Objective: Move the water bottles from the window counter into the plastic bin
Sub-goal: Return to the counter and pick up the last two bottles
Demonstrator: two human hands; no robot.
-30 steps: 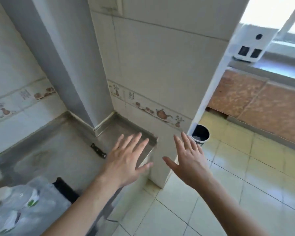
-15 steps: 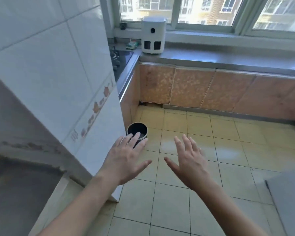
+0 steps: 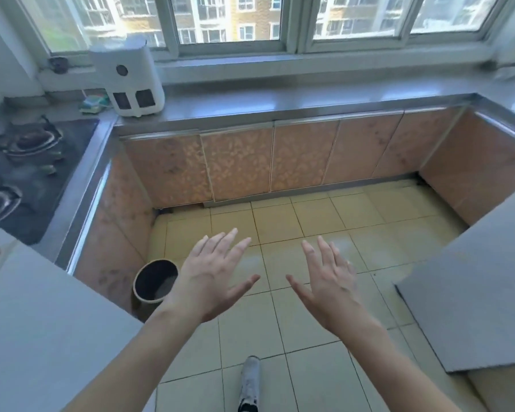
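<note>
Two bare hands hover palms-down over a yellow tiled floor [image 3: 295,221] in a narrow kitchen, the left hand [image 3: 213,275] and right hand [image 3: 329,281] both spread with fingers apart and holding nothing. Ahead, a grey window counter [image 3: 295,101] runs the width of the room beneath a wide window [image 3: 235,22] facing apartment blocks; no water bottle can be made out on the visible stretch of it, and no plastic bin appears in view. A white appliance [image 3: 128,81] with two dark panels stands at the counter's left end, with a green-and-yellow sponge [image 3: 93,103] just beside it. Orange patterned cabinet doors [image 3: 238,165] line the space under the counter and continue along both sides. At far left a black gas hob [image 3: 21,171] with two burners is set into the side worktop. A dark round waste bin [image 3: 155,282] sits on the floor against the left cabinets, partly behind the left wrist. A grey-clad foot [image 3: 249,382] shows at the bottom edge.
</note>
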